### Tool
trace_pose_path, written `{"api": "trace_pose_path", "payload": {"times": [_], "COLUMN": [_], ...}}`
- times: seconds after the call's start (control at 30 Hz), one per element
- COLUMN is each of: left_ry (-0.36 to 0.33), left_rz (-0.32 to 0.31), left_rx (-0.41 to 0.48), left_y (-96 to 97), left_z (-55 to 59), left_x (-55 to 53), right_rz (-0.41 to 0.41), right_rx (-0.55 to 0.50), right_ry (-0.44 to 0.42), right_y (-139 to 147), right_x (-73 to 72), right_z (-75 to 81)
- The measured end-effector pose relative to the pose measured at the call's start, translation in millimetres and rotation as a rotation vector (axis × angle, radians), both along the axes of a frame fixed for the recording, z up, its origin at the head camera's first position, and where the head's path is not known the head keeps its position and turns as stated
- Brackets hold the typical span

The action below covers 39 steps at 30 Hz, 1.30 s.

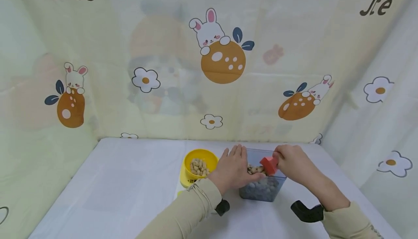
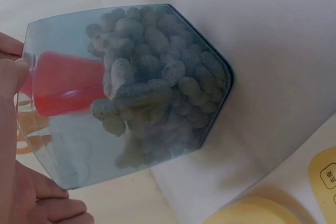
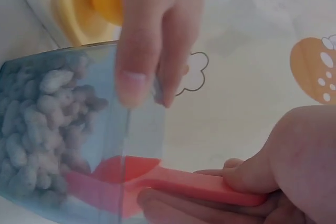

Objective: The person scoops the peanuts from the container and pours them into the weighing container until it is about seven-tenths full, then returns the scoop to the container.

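My right hand [image 1: 295, 164] grips the handle of a red scoop [image 1: 269, 165]. The scoop's head dips into a clear bluish plastic box [image 1: 256, 155], against the unshelled peanuts [image 2: 152, 51] inside. At the box's left side, my left hand [image 1: 233, 168] holds its rim, thumb lying over the front edge and the other fingers reaching toward the back. Left of that hand stands a yellow bowl [image 1: 213, 158] with peanuts [image 1: 199, 167] in it. How full the scoop is cannot be made out.
Under the bowl is a yellow and white base [image 1: 184, 181] with printed marks, which looks like a kitchen scale. A white cloth covers the table [image 1: 114, 188]. Behind hangs a curtain [image 1: 169, 50] with rabbits and flowers, and it continues along both sides.
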State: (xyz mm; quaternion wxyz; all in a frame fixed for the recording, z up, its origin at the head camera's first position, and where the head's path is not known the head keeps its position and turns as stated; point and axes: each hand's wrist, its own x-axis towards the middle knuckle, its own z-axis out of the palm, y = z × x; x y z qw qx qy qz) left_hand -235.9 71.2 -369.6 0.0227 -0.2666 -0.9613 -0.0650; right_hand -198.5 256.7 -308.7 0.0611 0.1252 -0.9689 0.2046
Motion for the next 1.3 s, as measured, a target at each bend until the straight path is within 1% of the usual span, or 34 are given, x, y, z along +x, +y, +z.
{"api": "trace_pose_path", "payload": {"times": [0.07, 0.2, 0.37, 0.5, 0.57, 0.77, 0.9, 1.13, 1.23, 1.3], "left_ry": [0.004, 0.014, 0.026, 0.016, 0.009, 0.011, 0.005, 0.02, 0.027, 0.021], "left_rz": [-0.005, -0.005, -0.001, 0.002, 0.002, -0.001, -0.004, -0.002, 0.001, 0.0], "left_rx": [0.001, 0.002, 0.001, 0.002, 0.001, -0.005, -0.002, -0.013, -0.005, 0.002], "left_y": [0.0, 0.4, 0.8, 1.0, 1.1, 1.6, 2.9, 4.0, 3.8, 3.7], "left_z": [-1.1, -2.2, -2.5, -2.4, -2.2, -1.3, -1.9, -2.6, -2.9, -3.0], "left_x": [0.5, 0.4, -0.4, -0.6, -0.6, 0.3, 0.2, 0.1, 0.0, 0.4], "right_rz": [0.0, -0.006, -0.014, -0.052, -0.068, -0.069, -0.084, -0.113, -0.11, -0.103], "right_rx": [-0.011, -0.023, -0.064, -0.149, -0.207, -0.357, -0.415, -0.475, -0.504, -0.541], "right_ry": [-0.055, -0.133, -0.197, -0.276, -0.312, -0.39, -0.421, -0.42, -0.42, -0.436], "right_y": [-1, -2, 3, 10, 15, 34, 42, 40, 41, 43], "right_x": [-1.1, -3.0, -7.9, -12.5, -14.1, -17.5, -15.5, -10.3, -9.9, -9.8], "right_z": [0.0, -0.1, 0.8, 1.1, 0.4, -5.2, -8.8, -11.3, -13.2, -14.8]}}
